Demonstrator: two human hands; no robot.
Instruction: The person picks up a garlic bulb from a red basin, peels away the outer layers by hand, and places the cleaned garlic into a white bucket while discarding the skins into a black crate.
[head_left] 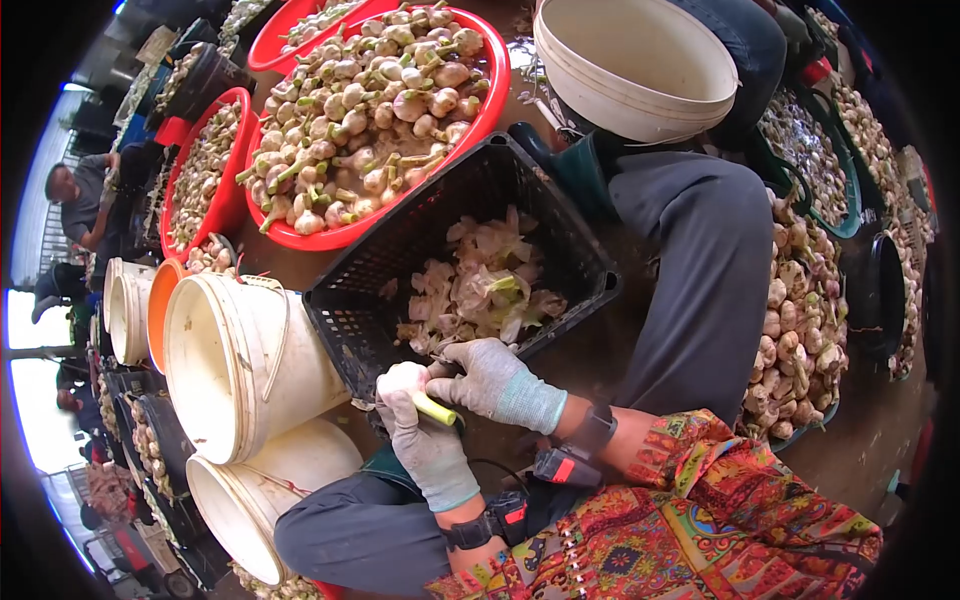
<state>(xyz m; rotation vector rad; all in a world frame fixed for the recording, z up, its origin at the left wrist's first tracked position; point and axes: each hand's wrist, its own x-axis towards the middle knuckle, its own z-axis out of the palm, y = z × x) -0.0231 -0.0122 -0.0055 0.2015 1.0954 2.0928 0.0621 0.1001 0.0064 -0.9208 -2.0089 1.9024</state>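
My left hand (428, 455), in a grey glove, is closed around a pale garlic bulb (403, 379) with a short green stem (434, 408). From the right, my right hand (500, 384), gloved too, reaches the same bulb with its fingertips bent together against its side. Both hands are at the near edge of a black plastic crate (350, 250). Loose papery garlic skins (480, 280) lie inside this crate. Whether my right fingers pinch a piece of skin is too small to tell.
A red basin (497, 75) heaped with garlic is beyond the crate. White buckets (205, 370) lie at the left; another white bucket (640, 70) is at the top. Piled garlic (800, 330) is at the right. Another person (85, 200) is at the far left.
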